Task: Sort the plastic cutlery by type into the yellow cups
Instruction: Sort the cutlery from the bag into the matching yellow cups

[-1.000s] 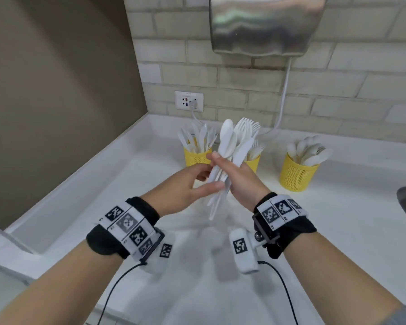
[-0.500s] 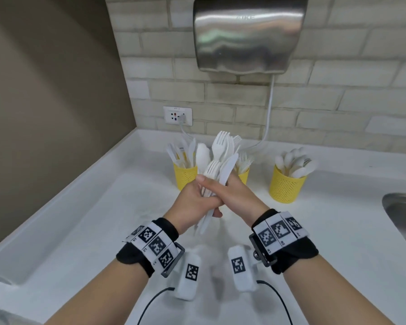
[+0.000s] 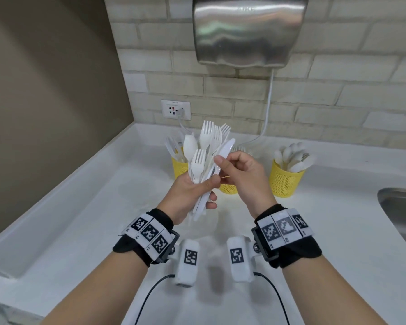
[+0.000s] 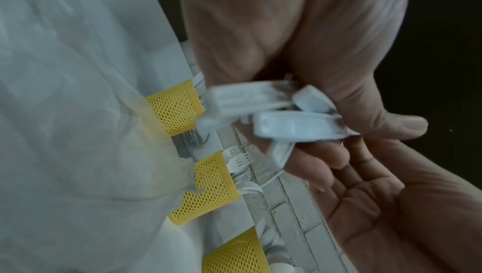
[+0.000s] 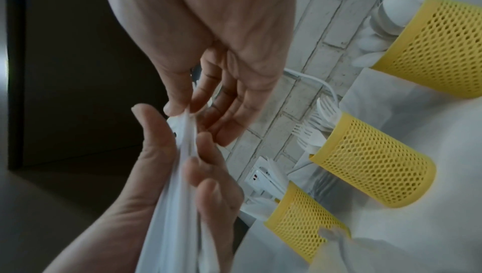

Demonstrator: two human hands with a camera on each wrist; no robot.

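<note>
My left hand grips a mixed bundle of white plastic cutlery, forks, a spoon and knives fanned upward. My right hand pinches one white knife at the bundle's right side between thumb and forefinger. Three yellow mesh cups stand by the wall: the left cup holds knives, the middle cup, mostly hidden behind my hands, holds forks, the right cup holds spoons. In the right wrist view the pinched cutlery meets my left thumb. The handle ends show in the left wrist view.
A white counter runs along a brick wall with a socket and a steel hand dryer above. A steel sink sits at the right edge. A brown wall closes the left side.
Both hands rose with the bundle. My right hand shifted from wrapping the bundle to pinching a single knife at its right side; the left hand now holds the bundle alone.
</note>
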